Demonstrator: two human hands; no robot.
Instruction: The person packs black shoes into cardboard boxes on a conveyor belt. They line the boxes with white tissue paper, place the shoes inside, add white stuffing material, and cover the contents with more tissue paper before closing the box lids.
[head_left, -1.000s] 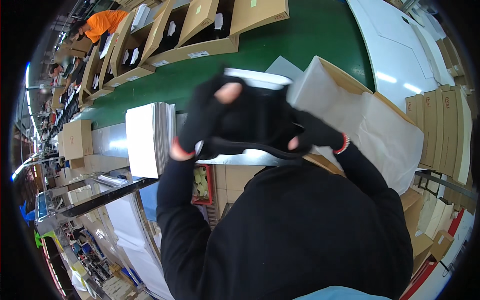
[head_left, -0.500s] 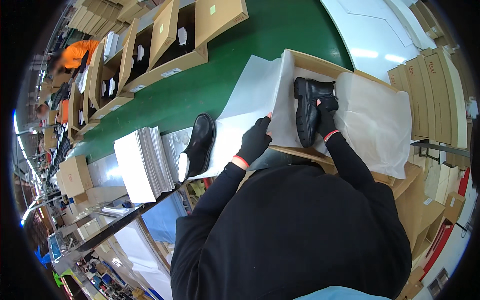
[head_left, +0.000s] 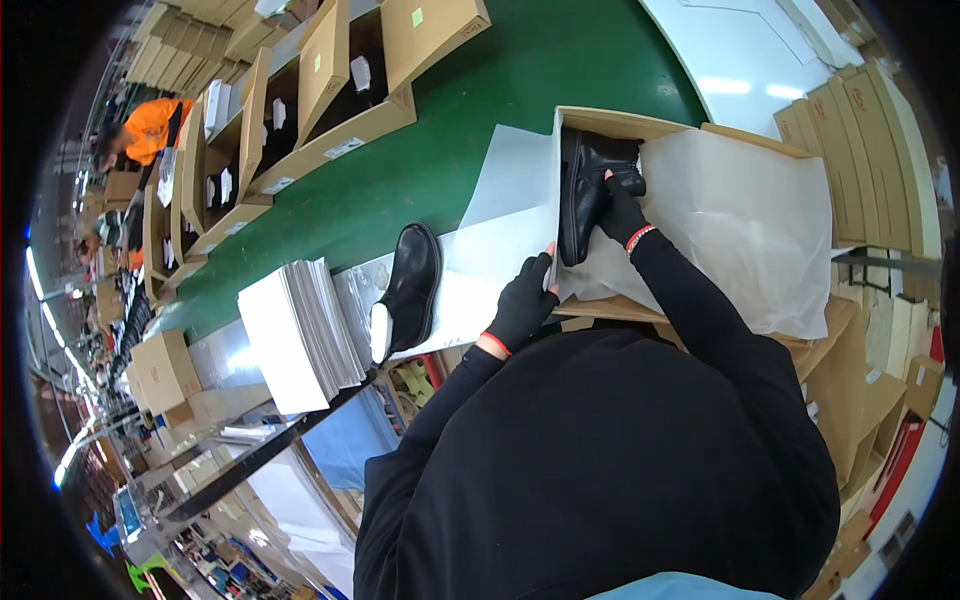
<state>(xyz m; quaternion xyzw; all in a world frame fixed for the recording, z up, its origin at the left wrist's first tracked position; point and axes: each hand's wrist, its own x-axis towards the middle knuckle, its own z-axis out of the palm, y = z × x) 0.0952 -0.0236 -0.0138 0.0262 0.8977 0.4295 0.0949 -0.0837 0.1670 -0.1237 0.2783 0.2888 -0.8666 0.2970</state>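
A black ankle boot [head_left: 583,190] lies on its side in an open cardboard shoe box [head_left: 625,122], along the box's left wall. My right hand [head_left: 622,215], in a black fingertip-less glove, is closed on the boot's upper. White tissue paper [head_left: 735,235] lines the box and drapes over its near right side; another sheet hangs out to the left. My gloved left hand [head_left: 522,298] grips the box's left wall near its front corner, fingertips at the edge. A second black boot [head_left: 410,290] lies left of that hand, white paper stuffed in its opening.
A stack of white paper sheets [head_left: 300,335] sits at the table's near edge. Several open boxes with black footwear [head_left: 340,150] line the far side of the green table [head_left: 480,90]. Closed boxes [head_left: 860,160] stand at right. A person in orange [head_left: 155,130] works at far left.
My right hand has brought the boot left and down against the box's left wall. The loose paper on the left has folded lower. My left hand has shifted slightly toward me.
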